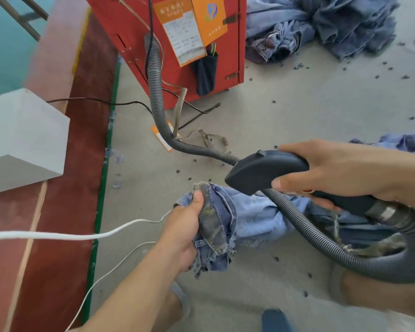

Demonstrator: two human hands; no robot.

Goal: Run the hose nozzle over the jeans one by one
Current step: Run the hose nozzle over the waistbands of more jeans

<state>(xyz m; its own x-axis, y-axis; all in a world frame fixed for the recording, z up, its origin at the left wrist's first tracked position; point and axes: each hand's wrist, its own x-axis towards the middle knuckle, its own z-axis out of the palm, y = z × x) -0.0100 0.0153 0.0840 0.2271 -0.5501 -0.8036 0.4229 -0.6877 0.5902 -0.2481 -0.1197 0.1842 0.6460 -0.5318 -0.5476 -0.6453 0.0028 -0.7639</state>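
Grey concrete floor (285, 121), dotted with dark lint, is filling the frame. At lower centre the left hand (185, 226) is pinching a bunched hem of the jeans (249, 219), thumb on top. At centre right the right hand (333, 173) is wrapping around the dark hose nozzle (261, 173), hovering just above the denim. The ribbed hose (321, 243) is looping across the cloth and could snag or drag it. The jeans are looking pale blue, crumpled, frayed.
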